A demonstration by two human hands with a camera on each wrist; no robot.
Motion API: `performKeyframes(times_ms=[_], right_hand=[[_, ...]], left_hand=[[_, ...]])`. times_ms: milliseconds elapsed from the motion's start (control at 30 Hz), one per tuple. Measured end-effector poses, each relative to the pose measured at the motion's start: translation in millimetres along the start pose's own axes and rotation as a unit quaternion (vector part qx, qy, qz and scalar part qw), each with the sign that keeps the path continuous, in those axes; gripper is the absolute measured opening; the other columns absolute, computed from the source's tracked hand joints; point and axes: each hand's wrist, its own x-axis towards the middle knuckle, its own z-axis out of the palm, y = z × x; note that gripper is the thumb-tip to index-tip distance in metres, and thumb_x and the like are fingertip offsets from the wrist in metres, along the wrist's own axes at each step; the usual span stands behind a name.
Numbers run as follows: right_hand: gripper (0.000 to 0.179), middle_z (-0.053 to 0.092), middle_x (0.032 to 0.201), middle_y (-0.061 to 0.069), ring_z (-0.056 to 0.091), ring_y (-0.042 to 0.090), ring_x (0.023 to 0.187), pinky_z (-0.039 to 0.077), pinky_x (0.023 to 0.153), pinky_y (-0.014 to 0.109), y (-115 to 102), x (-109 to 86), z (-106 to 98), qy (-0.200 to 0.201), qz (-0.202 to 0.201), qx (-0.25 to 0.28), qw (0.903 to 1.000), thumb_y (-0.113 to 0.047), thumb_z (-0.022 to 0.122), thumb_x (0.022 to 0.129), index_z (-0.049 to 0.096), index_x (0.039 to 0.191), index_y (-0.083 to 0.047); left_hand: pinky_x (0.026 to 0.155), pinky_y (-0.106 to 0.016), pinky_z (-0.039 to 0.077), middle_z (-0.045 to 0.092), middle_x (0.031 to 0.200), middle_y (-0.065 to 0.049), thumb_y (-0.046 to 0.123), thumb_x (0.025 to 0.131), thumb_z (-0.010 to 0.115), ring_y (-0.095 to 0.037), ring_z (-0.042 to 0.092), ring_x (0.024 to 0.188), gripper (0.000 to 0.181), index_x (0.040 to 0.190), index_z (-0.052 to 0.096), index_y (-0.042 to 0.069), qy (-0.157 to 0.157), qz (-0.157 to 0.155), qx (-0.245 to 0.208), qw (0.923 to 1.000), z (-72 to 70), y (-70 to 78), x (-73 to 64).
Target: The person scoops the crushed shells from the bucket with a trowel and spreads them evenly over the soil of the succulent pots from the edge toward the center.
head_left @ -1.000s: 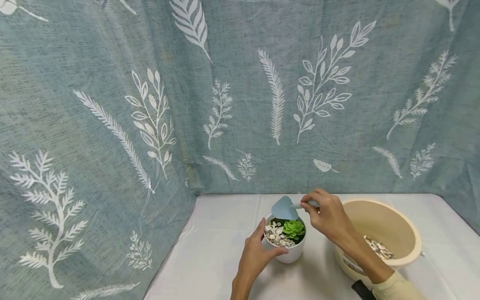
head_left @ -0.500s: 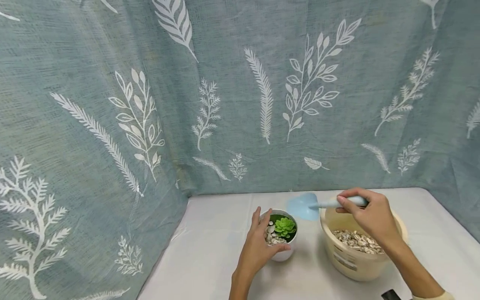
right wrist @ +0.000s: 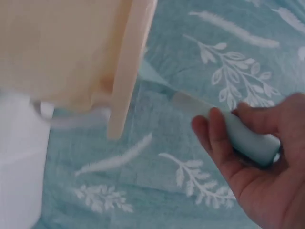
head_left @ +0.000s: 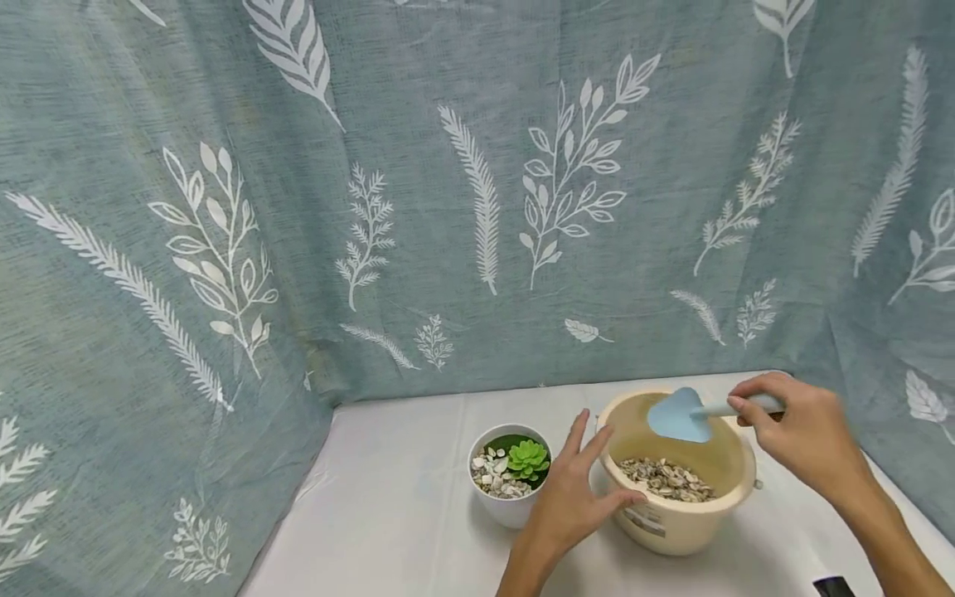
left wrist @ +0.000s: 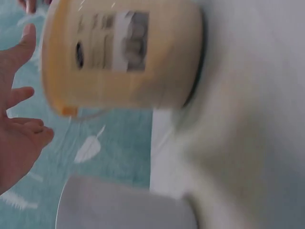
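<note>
My right hand [head_left: 809, 435] grips the handle of a light blue trowel [head_left: 681, 414], its blade over the cream bucket [head_left: 671, 522]. In the right wrist view the fingers curl round the trowel handle [right wrist: 250, 143], and the bucket wall hides part of the blade. Loose pebbles [head_left: 667, 479] lie at the bucket's bottom. My left hand [head_left: 570, 497] is spread beside the bucket's near left rim, holding nothing; whether it touches the rim I cannot tell. Left of it stands a white pot [head_left: 503, 510] with a green succulent [head_left: 528, 459] and pale stones [head_left: 498, 477] over part of its surface.
A white cloth [head_left: 388, 497] covers the table. Behind and at the sides hangs a green-blue curtain [head_left: 418, 249] with white leaf prints. A small black object [head_left: 833, 586] shows at the bottom right edge.
The trowel has travelled right from above the pot to over the bucket. My left hand has let go of the pot and moved right to the bucket. The head view has turned right.
</note>
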Motion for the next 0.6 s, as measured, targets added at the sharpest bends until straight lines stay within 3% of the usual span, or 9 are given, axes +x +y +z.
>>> performKeyframes(times_ms=[67, 133, 200, 267, 367, 433, 533, 600], right_hand=[[0.02, 0.072, 0.082, 0.002, 0.056, -0.012, 0.065, 0.043, 0.051, 0.014, 4, 1.9, 8, -0.009, -0.085, -0.039, 0.9955, 0.006, 0.084, 0.079, 0.076, 0.087, -0.011], [0.029, 0.062, 0.08, -0.008, 0.049, -0.008, 0.067, 0.041, 0.054, 0.012, 8, 2.9, 19, -0.028, -0.173, -0.072, 0.9819, 0.009, 0.085, 0.073, 0.071, 0.08, -0.015], [0.037, 0.052, 0.077, -0.012, 0.042, -0.005, 0.066, 0.038, 0.054, 0.015, 10, 2.6, 30, -0.06, -0.235, -0.101, 0.9649, 0.015, 0.08, 0.071, 0.065, 0.077, -0.018], [0.041, 0.047, 0.078, -0.011, 0.04, 0.0, 0.067, 0.037, 0.055, 0.019, 12, 0.4, 38, -0.098, -0.266, -0.137, 0.9492, 0.019, 0.074, 0.068, 0.061, 0.077, -0.018], [0.039, 0.056, 0.084, -0.004, 0.051, 0.01, 0.071, 0.046, 0.058, 0.026, 10, -3.3, 47, -0.162, -0.267, -0.191, 0.9307, 0.02, 0.074, 0.063, 0.066, 0.086, -0.011], [0.041, 0.058, 0.086, -0.001, 0.054, 0.014, 0.073, 0.048, 0.06, 0.029, 9, -4.7, 51, -0.201, -0.247, -0.205, 0.9253, 0.019, 0.079, 0.062, 0.069, 0.091, -0.008], [0.039, 0.053, 0.081, -0.004, 0.046, 0.008, 0.069, 0.043, 0.058, 0.025, 8, -3.1, 55, -0.236, -0.203, -0.191, 0.9308, 0.017, 0.082, 0.064, 0.066, 0.087, -0.01], [0.037, 0.049, 0.077, -0.006, 0.041, 0.004, 0.065, 0.039, 0.056, 0.023, 9, -2.2, 55, -0.239, -0.168, -0.168, 0.9416, 0.016, 0.081, 0.069, 0.061, 0.082, -0.013]], left_hand=[[0.117, -0.045, 0.05, 0.031, 0.172, -0.016, 0.054, 0.081, 0.086, -0.04, 0.044, 0.152, 0.091, 0.156, 0.051, 0.016, -0.029, -0.009, -0.007, 0.9995, 5.1, 2.9, 0.8], [0.119, -0.045, 0.048, 0.031, 0.172, -0.013, 0.056, 0.081, 0.085, -0.037, 0.038, 0.156, 0.089, 0.154, 0.054, 0.016, -0.045, -0.021, -0.009, 0.9987, 8.5, 3.9, 0.7], [0.12, -0.046, 0.047, 0.031, 0.172, -0.011, 0.057, 0.081, 0.084, -0.035, 0.033, 0.159, 0.085, 0.151, 0.057, 0.015, -0.05, -0.032, -0.006, 0.9982, 10.3, 3.5, 0.2], [0.119, -0.045, 0.048, 0.032, 0.172, -0.009, 0.059, 0.081, 0.082, -0.034, 0.032, 0.16, 0.084, 0.149, 0.06, 0.014, -0.051, -0.04, -0.001, 0.9979, 11.6, 2.6, -0.5], [0.119, -0.044, 0.048, 0.032, 0.172, -0.009, 0.061, 0.082, 0.08, -0.033, 0.032, 0.16, 0.086, 0.149, 0.059, 0.012, -0.055, -0.039, 0.004, 0.9977, 13.2, 2.2, -0.8], [0.118, -0.043, 0.049, 0.032, 0.172, -0.01, 0.062, 0.082, 0.078, -0.033, 0.032, 0.159, 0.087, 0.15, 0.058, 0.011, -0.056, -0.035, 0.005, 0.9978, 14.4, 2.4, -0.7], [0.117, -0.043, 0.05, 0.032, 0.172, -0.01, 0.062, 0.083, 0.077, -0.033, 0.032, 0.159, 0.086, 0.15, 0.058, 0.012, -0.054, -0.03, 0.009, 0.998, 16.1, 2.8, -0.5], [0.116, -0.043, 0.051, 0.032, 0.172, -0.011, 0.061, 0.083, 0.077, -0.033, 0.033, 0.159, 0.085, 0.15, 0.058, 0.012, -0.055, -0.025, 0.008, 0.9981, 17.2, 3.2, -0.2]])
